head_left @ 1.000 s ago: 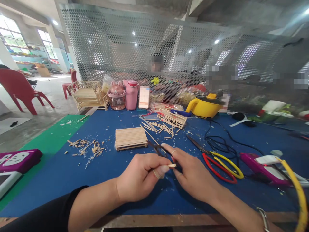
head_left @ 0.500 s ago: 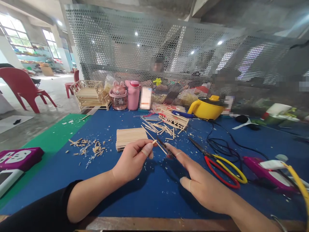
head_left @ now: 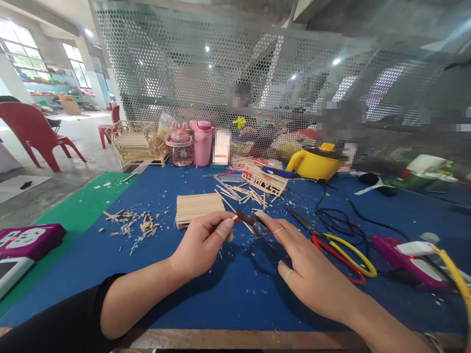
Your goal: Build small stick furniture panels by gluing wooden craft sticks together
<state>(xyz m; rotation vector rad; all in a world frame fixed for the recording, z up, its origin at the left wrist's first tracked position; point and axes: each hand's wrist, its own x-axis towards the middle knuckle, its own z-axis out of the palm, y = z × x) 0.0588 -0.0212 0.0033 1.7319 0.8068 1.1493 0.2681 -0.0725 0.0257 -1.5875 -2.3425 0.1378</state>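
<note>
My left hand [head_left: 204,240] pinches a thin wooden stick [head_left: 235,217], whose end sticks out past the thumb. In my right hand [head_left: 307,272] is a pair of dark scissors [head_left: 247,218], held between thumb and fingers, with its handles partly hidden and blurred. The scissors' tip meets or lies very close to the stick's end; I cannot tell whether it touches. Behind my left hand lies a flat raft of sticks side by side [head_left: 198,207]. Loose cut sticks [head_left: 243,192] are scattered farther back. Both hands wear pale bands on some fingers.
Large red-and-yellow-handled scissors [head_left: 342,252] lie right of my right hand, beside a black cable [head_left: 338,215] and a purple-white device [head_left: 412,262]. Wood scraps [head_left: 147,225] lie left. Behind stand a stick-built model [head_left: 138,142], pink bottle [head_left: 202,144] and yellow pot [head_left: 316,164].
The dark scissors have moved left and up toward the stick's end, and the right hand has shifted slightly. My left hand keeps its pinch in nearly the same place.
</note>
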